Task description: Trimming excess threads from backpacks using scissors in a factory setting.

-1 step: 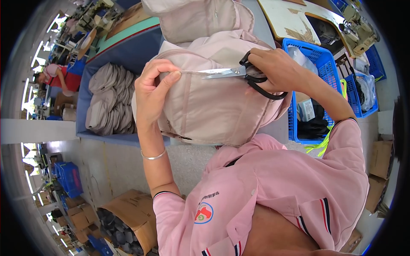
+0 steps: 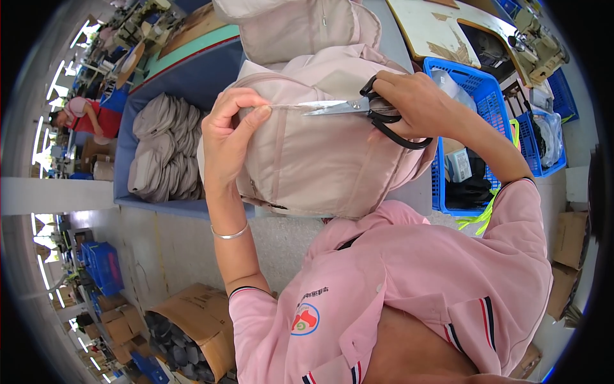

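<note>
A pale pinkish-beige fabric bag (image 2: pixel 320 160) lies in front of me, its panels and seams facing up. At its left upper side, the thumb and fingers of my left hand (image 2: pixel 233 121) pinch together at the cloth. A thin pale line runs from those fingertips toward the blades; whether it is a thread or a seam edge I cannot tell. My right hand (image 2: pixel 416 105) grips the black handles of a pair of scissors (image 2: pixel 339 109). The scissor blades point left, slightly apart, over the bag, their tips a short way from my left fingertips.
Another beige bag (image 2: pixel 307 29) lies beyond. On the left, a blue bin (image 2: pixel 125 169) holds stacked beige pieces (image 2: pixel 160 150). A blue basket (image 2: pixel 438 182) with dark items stands at right. Lower left is a cardboard box (image 2: pixel 211 320) of dark pieces. A person (image 2: pixel 96 118) is at far left.
My hands, the scissors and the bag keep nearly the same pose. The person at the far left has shifted slightly.
</note>
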Demonstrator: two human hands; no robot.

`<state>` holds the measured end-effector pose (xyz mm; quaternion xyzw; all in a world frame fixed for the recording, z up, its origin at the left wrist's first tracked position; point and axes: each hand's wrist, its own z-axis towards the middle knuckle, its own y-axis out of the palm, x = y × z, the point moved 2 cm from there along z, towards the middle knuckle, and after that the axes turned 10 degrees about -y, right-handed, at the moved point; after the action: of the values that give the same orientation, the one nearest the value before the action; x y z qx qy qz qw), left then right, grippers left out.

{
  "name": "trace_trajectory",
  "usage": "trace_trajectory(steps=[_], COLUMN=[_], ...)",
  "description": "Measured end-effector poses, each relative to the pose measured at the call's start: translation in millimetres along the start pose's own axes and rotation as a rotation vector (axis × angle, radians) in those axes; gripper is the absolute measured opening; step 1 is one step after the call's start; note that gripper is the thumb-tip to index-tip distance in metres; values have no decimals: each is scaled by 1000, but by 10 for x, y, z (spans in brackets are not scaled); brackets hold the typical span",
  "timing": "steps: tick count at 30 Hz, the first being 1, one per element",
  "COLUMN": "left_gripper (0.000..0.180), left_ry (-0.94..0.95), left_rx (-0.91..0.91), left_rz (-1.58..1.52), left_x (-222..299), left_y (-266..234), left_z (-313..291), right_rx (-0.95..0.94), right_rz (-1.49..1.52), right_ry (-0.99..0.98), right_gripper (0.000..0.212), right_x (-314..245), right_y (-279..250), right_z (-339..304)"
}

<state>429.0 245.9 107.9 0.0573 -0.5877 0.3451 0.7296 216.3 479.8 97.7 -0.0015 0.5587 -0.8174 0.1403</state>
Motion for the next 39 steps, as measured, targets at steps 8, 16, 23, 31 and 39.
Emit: trace_trajectory(steps=[8,16,23,31,39], left_gripper=[9,9,9,9,8], left_ry=[16,10,3,27,42], left_rx=[-44,-37,1,8,-8], left_rz=[9,11,-58,-33,-38], left_x=[-42,-49,-32,-11,-24], left_y=[5,-1,24,29,19], left_z=[-13,-26,-22,-30,-53], right_rx=[-19,-50,-46,-49,-98], right_rz=[-11,-3,-68,-37,-54], right_ry=[-9,26,12,0,30], right_gripper=[56,56,49,46,47], right_x=[-9,-22,-29,-100,-135], right_y=[-53,46,69,33,49], right_z=[49,2,-46,133,84])
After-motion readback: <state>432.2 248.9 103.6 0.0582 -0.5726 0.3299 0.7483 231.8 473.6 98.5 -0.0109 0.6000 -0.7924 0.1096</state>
